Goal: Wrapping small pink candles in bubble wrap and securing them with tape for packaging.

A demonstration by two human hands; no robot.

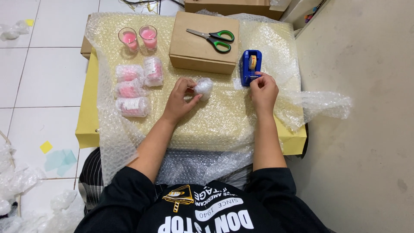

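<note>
bubble-wrap sheet (224, 125), left hand (180, 100) cupping wrapped bundle (204, 87)

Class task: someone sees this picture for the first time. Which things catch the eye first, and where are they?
The left hand holds a bubble-wrapped bundle mid-table, while the right hand touches the blue tape dispenser. Green-handled scissors lie on a cardboard box behind; two pink candles stand far left.

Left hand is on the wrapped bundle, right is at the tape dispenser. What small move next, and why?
Probably pull a short strip off the tape dispenser: the right hand pinches at its cutter end, and the left hand pins the bubble-wrapped bundle, with no tape visible on it. Four wrapped candles lie finished alongside.
</note>
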